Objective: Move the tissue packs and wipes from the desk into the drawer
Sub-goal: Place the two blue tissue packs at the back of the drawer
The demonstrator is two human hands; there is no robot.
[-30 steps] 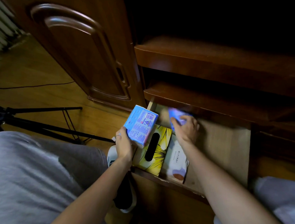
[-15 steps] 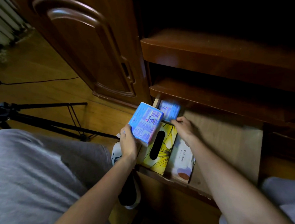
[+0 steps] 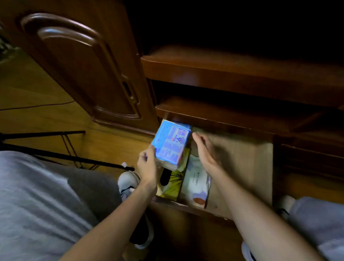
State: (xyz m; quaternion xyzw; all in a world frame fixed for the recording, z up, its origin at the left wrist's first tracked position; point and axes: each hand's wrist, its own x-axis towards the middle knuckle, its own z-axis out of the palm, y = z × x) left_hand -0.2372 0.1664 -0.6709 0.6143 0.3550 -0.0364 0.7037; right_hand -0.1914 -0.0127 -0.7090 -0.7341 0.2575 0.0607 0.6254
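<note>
Wooden drawer (image 3: 244,173) above wood floor (image 3: 30,96)

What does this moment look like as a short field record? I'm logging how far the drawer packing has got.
left hand: left hand grips the blue tissue pack, held over the drawer's left side
right hand: right hand open, holds nothing, above the drawer
drawer: drawer pulled out
in drawer: yellow tissue box at left, white wipes pack beside it
free space: right part of the drawer floor is bare
on floor: tripod
</note>
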